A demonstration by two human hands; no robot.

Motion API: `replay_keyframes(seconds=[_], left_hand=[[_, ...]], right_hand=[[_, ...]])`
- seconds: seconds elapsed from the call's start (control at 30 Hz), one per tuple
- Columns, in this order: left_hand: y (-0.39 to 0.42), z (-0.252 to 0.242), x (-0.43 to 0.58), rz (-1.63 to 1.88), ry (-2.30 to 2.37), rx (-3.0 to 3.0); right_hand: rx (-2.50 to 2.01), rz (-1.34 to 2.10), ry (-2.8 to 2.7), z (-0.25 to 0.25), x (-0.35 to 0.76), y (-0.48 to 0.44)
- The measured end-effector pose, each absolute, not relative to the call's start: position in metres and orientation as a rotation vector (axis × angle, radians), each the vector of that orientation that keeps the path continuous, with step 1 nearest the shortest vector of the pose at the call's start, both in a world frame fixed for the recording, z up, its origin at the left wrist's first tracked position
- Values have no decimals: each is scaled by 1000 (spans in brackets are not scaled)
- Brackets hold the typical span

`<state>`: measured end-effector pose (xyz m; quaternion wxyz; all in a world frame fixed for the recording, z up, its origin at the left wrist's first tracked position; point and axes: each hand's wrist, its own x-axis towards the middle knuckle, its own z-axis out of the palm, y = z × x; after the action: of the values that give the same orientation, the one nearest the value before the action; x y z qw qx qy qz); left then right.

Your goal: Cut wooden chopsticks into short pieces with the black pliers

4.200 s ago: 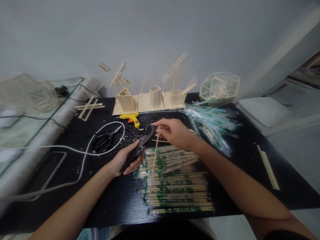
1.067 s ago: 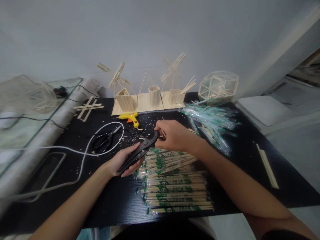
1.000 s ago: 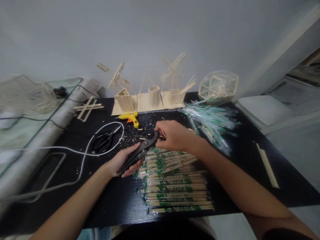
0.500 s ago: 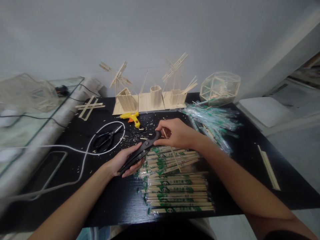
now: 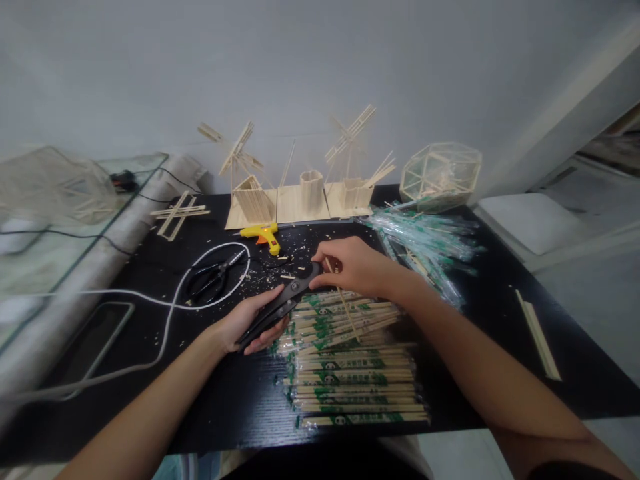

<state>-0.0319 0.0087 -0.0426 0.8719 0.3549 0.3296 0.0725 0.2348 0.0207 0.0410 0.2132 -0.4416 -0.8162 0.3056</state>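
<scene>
My left hand (image 5: 249, 323) grips the handles of black shears (image 5: 285, 301), whose tip points up and right toward my right hand (image 5: 356, 267). Between its fingers my right hand pinches a thin bamboo stick (image 5: 344, 301) that slants down to the right over a spread of wrapped chopsticks (image 5: 350, 373) with green print. The stick's upper end sits close to the shears' tip. Both hands hover just above the black table (image 5: 225, 400).
A yellow glue gun (image 5: 261, 235), black scissors (image 5: 213, 279) and a white cable (image 5: 165, 313) lie left of centre. Stick windmill models (image 5: 300, 193) and a clear polyhedron (image 5: 440, 175) stand at the back. Empty wrappers (image 5: 425, 243) pile at right; flat sticks (image 5: 537, 333) lie far right.
The stick pointed down-left seconds ago, then my right hand closed over the shears' tip. Now it holds a stick slanting down-right. My left hand has stayed put on the shears.
</scene>
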Motion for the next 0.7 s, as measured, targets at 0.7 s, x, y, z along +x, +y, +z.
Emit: replay_keyframes(seconds=[0.7], left_hand=[[10,-45,-35,175,666,677]], right_hand=[[-1182,593,-2395,38,230,16]])
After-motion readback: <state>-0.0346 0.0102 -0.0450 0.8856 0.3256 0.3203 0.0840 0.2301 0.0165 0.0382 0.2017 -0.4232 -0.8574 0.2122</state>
